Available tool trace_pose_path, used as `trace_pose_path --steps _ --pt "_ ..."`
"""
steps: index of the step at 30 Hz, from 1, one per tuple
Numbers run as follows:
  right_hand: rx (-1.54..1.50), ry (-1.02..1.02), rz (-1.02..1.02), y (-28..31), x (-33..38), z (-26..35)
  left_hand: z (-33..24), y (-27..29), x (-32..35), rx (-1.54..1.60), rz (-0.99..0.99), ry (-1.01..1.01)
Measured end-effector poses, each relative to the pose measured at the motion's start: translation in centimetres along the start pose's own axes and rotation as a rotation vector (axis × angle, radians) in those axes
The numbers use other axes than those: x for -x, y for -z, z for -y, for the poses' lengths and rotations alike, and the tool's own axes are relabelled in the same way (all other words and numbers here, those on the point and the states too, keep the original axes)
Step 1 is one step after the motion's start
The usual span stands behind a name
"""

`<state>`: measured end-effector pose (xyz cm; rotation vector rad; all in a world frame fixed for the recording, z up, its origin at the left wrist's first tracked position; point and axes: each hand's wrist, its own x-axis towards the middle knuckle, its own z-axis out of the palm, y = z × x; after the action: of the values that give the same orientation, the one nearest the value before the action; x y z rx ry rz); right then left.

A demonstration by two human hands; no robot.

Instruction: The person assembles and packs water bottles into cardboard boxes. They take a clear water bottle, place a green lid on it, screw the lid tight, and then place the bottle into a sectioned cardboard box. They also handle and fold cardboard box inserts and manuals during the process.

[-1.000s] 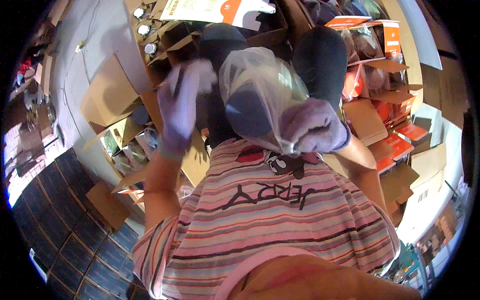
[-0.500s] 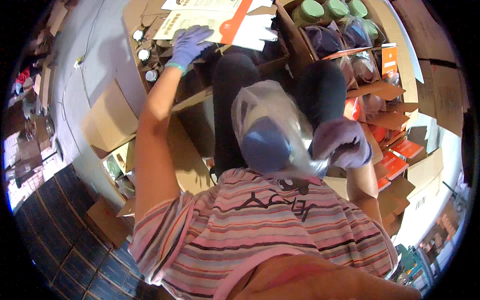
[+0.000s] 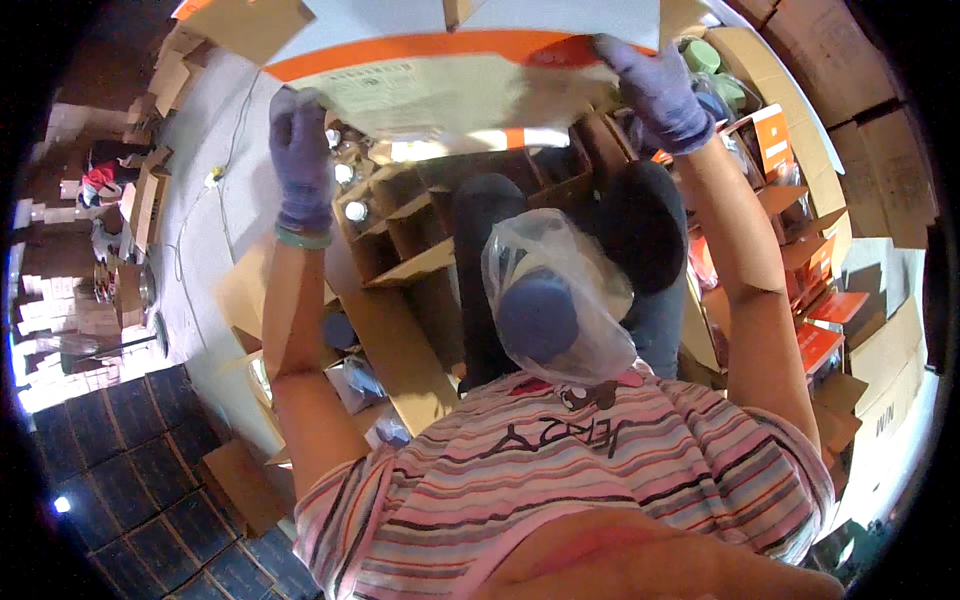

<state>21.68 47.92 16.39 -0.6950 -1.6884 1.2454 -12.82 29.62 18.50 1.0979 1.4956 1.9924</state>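
A flat printed cardboard sheet (image 3: pixel 400 95), cream and white with an orange band, is held up between my gloved hands. My left hand (image 3: pixel 302 150) is closed at its left edge. At its right edge my right hand (image 3: pixel 660 95) grips it, with fingers near the orange band. In my lap rests a clear plastic bag (image 3: pixel 600 345) around a jar with a blue lid (image 3: pixel 540 315); neither hand touches it. Below the sheet stands a divided carton (image 3: pixel 410 265). White-capped bottles (image 3: pixel 355 211) are along its left side.
On my right, a large open carton (image 3: pixel 810 115) holds green-lidded jars (image 3: pixel 700 56), bagged items and orange-printed cardboard boxes (image 3: pixel 820 345). Left of my legs are more bagged blue-lidded jars (image 3: pixel 340 330). Dark stacked cartons (image 3: pixel 130 450) stand at the lower left. A cable lies on the grey floor (image 3: pixel 215 120).
My right hand has left the bagged jar and moved forward to the sheet's right edge. The sheet is raised and spread wider, with my left hand shifted to its left edge.
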Motion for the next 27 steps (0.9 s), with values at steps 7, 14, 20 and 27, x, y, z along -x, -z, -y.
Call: trace_pose_path --steps 7,14,20,27 --pt "-0.137 0.153 0.262 -3.5 4.3 6.1 -6.8 -3.5 1.3 0.153 -0.008 -0.070" --pt "0.379 0.387 0.055 -1.4 5.5 3.5 -1.2 -1.4 0.1 -0.267 0.091 -0.244" --pt "0.542 0.486 -0.214 -0.6 2.4 5.9 -9.0 -7.4 4.8 0.160 0.088 -0.198" --pt "0.152 0.263 -0.358 -4.4 -2.0 6.8 -7.4 -6.5 7.2 -0.538 0.226 -0.465"
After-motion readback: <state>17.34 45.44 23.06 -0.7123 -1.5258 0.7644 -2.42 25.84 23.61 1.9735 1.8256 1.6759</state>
